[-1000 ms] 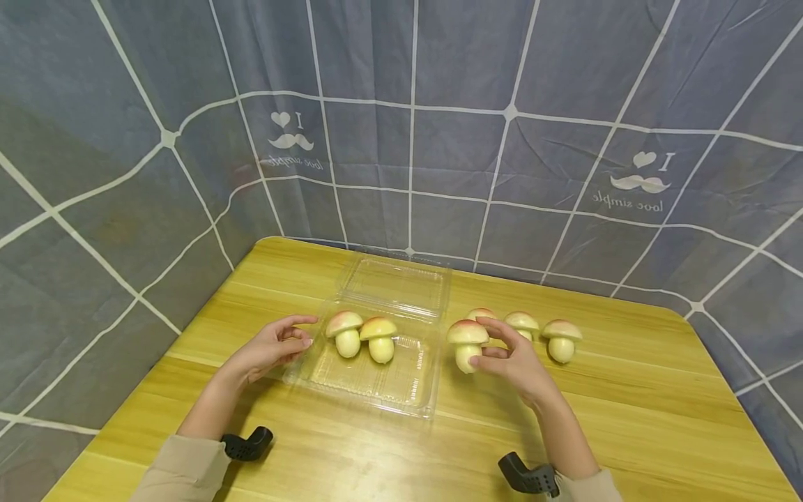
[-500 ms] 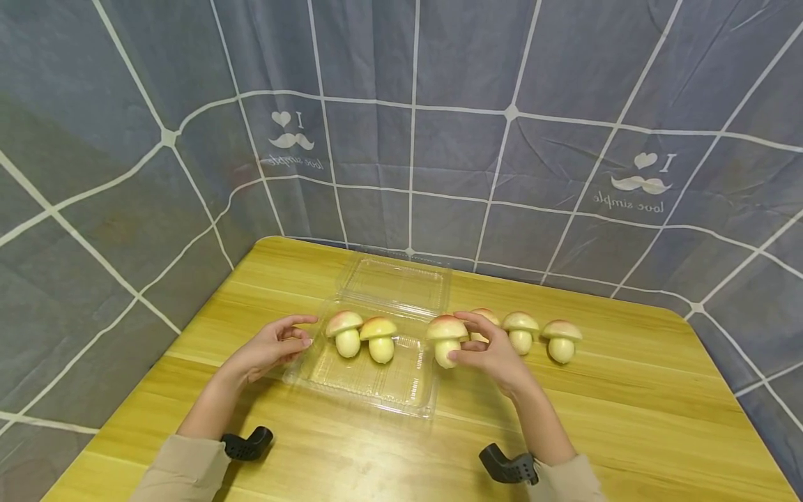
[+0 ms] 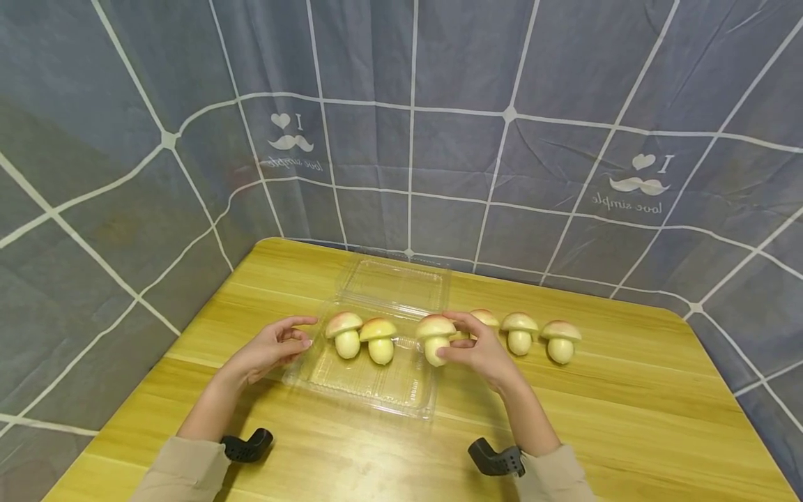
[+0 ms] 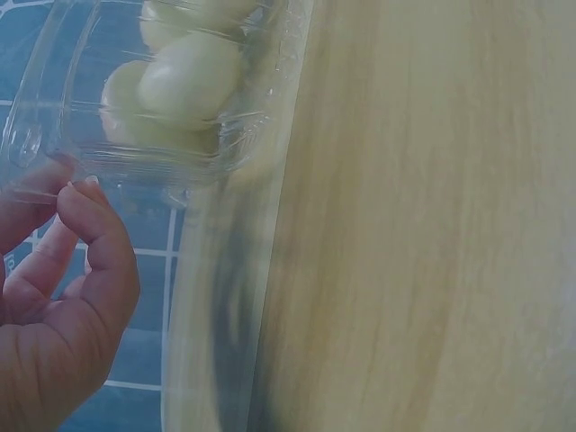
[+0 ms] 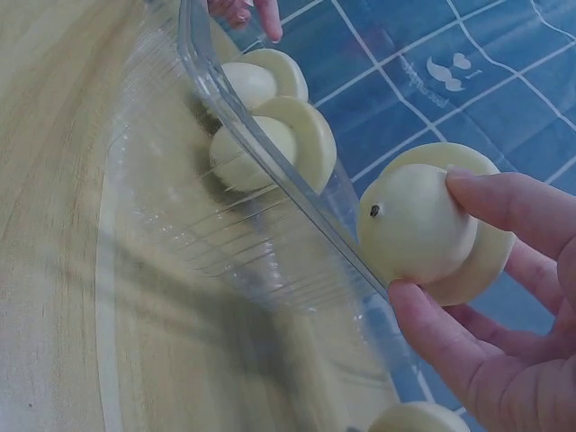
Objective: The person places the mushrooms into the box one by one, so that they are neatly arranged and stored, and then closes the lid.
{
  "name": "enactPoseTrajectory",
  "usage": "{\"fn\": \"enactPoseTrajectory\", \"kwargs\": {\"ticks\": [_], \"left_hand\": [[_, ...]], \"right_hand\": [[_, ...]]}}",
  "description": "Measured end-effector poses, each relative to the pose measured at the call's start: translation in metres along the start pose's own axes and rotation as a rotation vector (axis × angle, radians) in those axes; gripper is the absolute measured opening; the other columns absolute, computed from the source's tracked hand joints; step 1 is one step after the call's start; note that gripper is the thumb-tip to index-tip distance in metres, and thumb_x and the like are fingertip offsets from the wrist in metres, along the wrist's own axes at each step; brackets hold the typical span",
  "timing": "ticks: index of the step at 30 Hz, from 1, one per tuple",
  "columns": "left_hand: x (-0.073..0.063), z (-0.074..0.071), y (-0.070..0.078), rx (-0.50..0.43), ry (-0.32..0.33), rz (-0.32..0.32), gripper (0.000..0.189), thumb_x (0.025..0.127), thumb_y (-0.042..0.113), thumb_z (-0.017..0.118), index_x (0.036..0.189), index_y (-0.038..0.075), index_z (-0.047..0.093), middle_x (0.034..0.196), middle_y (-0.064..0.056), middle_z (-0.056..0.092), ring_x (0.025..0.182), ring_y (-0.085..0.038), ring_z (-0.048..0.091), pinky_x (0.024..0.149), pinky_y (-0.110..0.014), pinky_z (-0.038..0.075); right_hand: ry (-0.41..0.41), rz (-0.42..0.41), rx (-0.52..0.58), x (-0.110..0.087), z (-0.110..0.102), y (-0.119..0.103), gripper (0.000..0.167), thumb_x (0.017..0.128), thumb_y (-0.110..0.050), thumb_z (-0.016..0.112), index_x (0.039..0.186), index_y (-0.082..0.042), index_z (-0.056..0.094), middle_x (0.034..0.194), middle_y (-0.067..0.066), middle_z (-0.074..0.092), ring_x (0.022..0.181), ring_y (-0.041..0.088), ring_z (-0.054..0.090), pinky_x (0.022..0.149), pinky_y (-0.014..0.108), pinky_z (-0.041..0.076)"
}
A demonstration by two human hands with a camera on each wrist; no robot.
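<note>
My right hand [image 3: 479, 352] pinches a toy mushroom [image 3: 434, 335], with a pink-tinged cap and pale stem, between thumb and fingers. It is over the right side of a clear plastic clamshell box [image 3: 376, 401], and in the right wrist view the held mushroom [image 5: 418, 220] overlaps the box's rim. Two more mushrooms, a pinkish one [image 3: 346, 341] and a yellower one [image 3: 379, 348], lie side by side inside the box. At the box's left edge my left hand [image 3: 272, 348] pinches the rim; in the left wrist view its thumb and index finger [image 4: 90, 234] meet there.
The box's lid [image 3: 395, 282] lies folded back towards the curtain [image 3: 464, 153]. Right of the right hand stand a partly hidden mushroom [image 3: 484, 318] and two others, a middle mushroom [image 3: 519, 335] and an end mushroom [image 3: 561, 343], on the wooden table [image 3: 627, 418].
My right hand has carried its mushroom leftward, from beside the box to over its right side. More of the mushroom row behind it shows. The left hand and the box have stayed put.
</note>
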State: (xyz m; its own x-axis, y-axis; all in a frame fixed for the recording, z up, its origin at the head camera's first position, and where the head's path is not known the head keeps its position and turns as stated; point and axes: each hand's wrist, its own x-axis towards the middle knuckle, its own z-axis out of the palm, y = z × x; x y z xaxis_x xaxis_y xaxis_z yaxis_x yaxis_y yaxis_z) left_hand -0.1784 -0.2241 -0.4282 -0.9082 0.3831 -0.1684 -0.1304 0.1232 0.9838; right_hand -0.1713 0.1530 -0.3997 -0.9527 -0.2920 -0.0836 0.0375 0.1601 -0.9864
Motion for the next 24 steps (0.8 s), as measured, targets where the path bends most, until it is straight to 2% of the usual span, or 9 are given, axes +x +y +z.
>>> {"fn": "enactPoseTrajectory", "kwargs": {"ticks": [5, 24], "left_hand": [[0.0003, 0.0007, 0.0001, -0.002, 0.005, -0.002, 0.055, 0.092, 0.007, 0.057, 0.139, -0.006, 0.031, 0.087, -0.002, 0.051, 0.063, -0.009, 0.042, 0.056, -0.02, 0.036], [-0.0022, 0.0024, 0.0023, -0.012, 0.002, 0.008, 0.055, 0.093, 0.005, 0.056, 0.139, -0.008, 0.029, 0.088, -0.004, 0.053, 0.062, -0.008, 0.042, 0.054, -0.02, 0.035]], "right_hand": [[-0.013, -0.002, 0.001, 0.0015, -0.0003, 0.0007, 0.066, 0.078, -0.002, 0.073, 0.136, -0.003, 0.044, 0.134, 0.026, 0.038, 0.088, 0.021, 0.06, 0.074, 0.034, 0.051], [-0.038, -0.022, -0.044, 0.0076, 0.0089, -0.0008, 0.064, 0.077, -0.001, 0.073, 0.135, -0.005, 0.046, 0.13, 0.025, 0.04, 0.087, 0.024, 0.059, 0.073, 0.036, 0.051]]}}
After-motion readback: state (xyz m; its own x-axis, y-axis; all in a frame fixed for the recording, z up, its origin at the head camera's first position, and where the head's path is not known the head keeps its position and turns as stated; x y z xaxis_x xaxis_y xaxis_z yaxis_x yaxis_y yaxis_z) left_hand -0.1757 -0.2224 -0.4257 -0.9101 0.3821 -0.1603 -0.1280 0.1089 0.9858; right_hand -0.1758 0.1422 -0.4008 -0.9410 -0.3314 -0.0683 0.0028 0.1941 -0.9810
